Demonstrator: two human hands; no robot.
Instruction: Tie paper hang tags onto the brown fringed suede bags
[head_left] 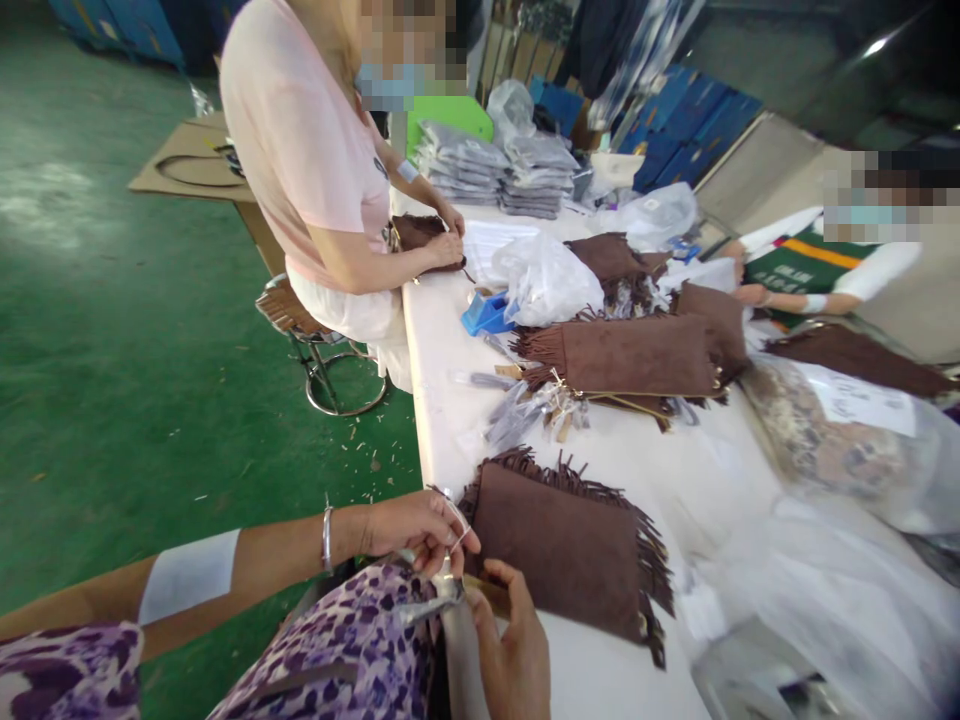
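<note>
A brown fringed suede bag (pixel 570 545) lies on the white table (pixel 442 420) right in front of me. At the bag's near-left corner my left hand (pixel 416 528) pinches a thin silvery pin or tag fastener between its fingers. My right hand (pixel 510 645) is closed on a small tan tag or strap end at the bag's lower-left edge, just below the left hand. A silver bangle is on my left wrist.
More brown fringed bags (pixel 637 355) lie mid-table beside loose tags (pixel 536 410), a blue tape dispenser (pixel 486 313) and clear plastic bags (pixel 544 275). A person in pink (pixel 315 160) sits on a stool at the table's left; another person's arms (pixel 810 285) work at the right. Packed stacks (pixel 495 170) stand behind.
</note>
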